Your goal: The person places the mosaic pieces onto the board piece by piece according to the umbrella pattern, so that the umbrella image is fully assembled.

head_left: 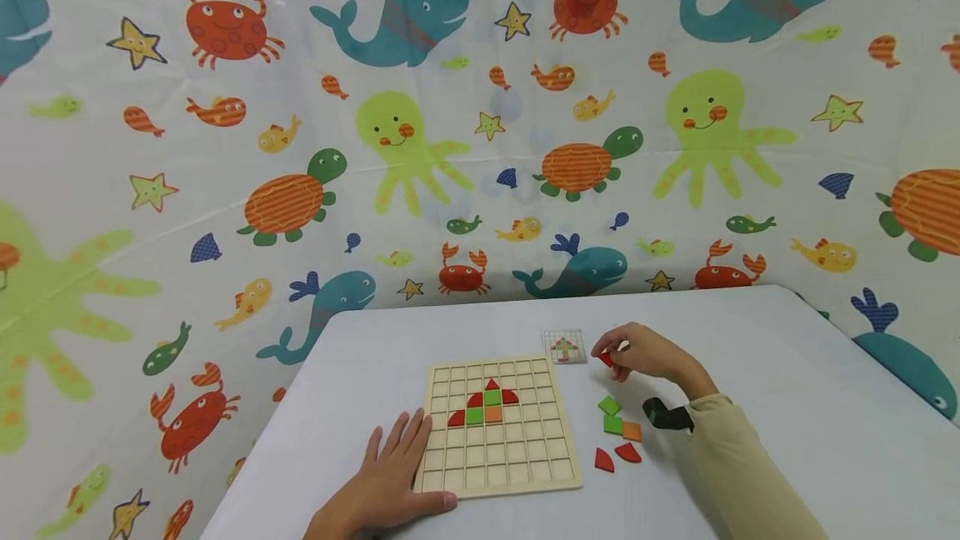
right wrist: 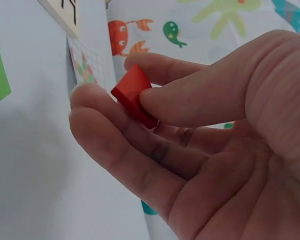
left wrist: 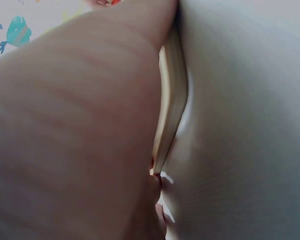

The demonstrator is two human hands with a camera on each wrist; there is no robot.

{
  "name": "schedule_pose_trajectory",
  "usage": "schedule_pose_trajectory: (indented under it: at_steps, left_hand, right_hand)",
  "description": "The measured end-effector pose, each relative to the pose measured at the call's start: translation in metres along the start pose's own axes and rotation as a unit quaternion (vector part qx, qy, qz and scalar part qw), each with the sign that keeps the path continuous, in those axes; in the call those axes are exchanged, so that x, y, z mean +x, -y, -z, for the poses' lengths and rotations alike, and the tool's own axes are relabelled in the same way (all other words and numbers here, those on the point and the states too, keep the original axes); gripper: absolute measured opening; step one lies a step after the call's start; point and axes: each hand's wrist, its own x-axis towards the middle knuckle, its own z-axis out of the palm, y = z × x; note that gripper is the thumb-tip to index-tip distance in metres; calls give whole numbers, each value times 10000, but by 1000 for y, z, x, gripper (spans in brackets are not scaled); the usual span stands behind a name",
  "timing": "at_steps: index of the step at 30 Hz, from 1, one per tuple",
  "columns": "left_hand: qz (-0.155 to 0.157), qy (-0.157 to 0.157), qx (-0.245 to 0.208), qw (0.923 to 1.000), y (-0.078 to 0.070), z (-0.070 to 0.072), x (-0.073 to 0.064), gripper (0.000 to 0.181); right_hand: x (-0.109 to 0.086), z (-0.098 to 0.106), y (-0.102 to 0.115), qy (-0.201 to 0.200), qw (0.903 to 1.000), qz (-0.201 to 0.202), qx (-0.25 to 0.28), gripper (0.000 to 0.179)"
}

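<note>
**Evidently, red tile [right wrist: 130, 89] held near picture card [head_left: 565, 348]**

Left hand [head_left: 390, 473], fingers apart, touches the wooden board [head_left: 516, 450]. Loose tiles [head_left: 613, 425] lie on the desk [head_left: 795, 365] between board and sleeve [head_left: 738, 461]. The right hand's [head_left: 649, 354] fingers pinch the red tile, bright, flat, partly covered.

A red piece [right wrist: 130, 90] tilts, pinched in the right hand [head_left: 647, 353]; a pale wooden grid board [head_left: 528, 450], partly filled, lies flat on the tabletop [head_left: 720, 323] against the left hand [head_left: 390, 473].

No words or numbers can be read in any view; no legible labels, brands or signs.
</note>
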Motion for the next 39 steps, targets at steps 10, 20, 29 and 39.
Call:
schedule_pose_trajectory:
  at_steps: [10,20,29,39]
  left_hand:
    - [-35,-81,43,10000,0,2,2,127]
    - [0,-108,16,9999,-1,-3,2,130]
    - [2,-83,1,10000,-1,-3,1,129]
    - [-43,-63,11,10000,0,-1,0,127]
  right_hand:
    - [11,-5,3,-736,9964,253,-348,26]
    - [14,-15,6,-1062,9941,199,-86,19]
    - [12,-19,13,-779,9966,233,158,15]
    - [12,-17,2,-257,9982,-335,-415,7]
